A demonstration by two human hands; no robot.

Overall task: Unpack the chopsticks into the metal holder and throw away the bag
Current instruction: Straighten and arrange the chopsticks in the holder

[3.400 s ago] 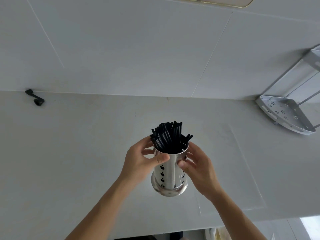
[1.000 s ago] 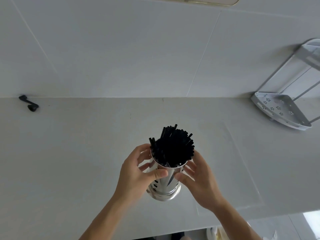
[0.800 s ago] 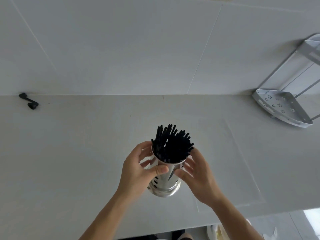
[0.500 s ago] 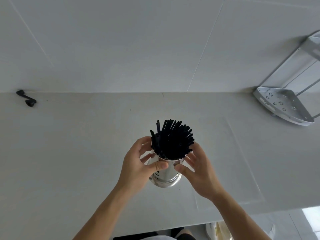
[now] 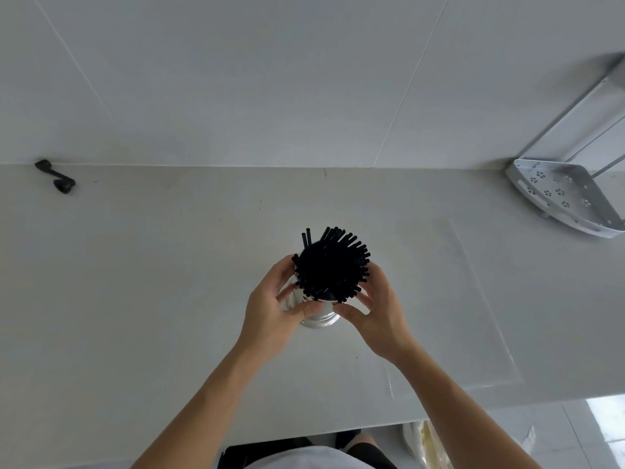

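Between your two hands, mid-tabletop: one metal holder, packed with black chopsticks, standing upright.

Left hand: curled round the holder's left wall, thumb across the near side. Right hand: curled round the right wall, thumb meeting the near side, fingers up by the rim under the splayed chopstick ends.

Handling, by judgement: the holder is rigid polished steel, likely slick, and top-heavy with this load; take it low on the wall or near the flared base, not by the rim. The chopsticks are stiff, thin and loose, fanned out past the rim; a tilt could spill them.

Room: the tabletop lies open on every side of the holder. Its near edge runs just above your body; keep the holder back from it. At the far left, by the wall, a small black handle-like part. At the far right corner, a perforated metal corner rack, well apart.

Bag: not identified in view; something pale shows below the tabletop edge at lower right, too unclear to name.
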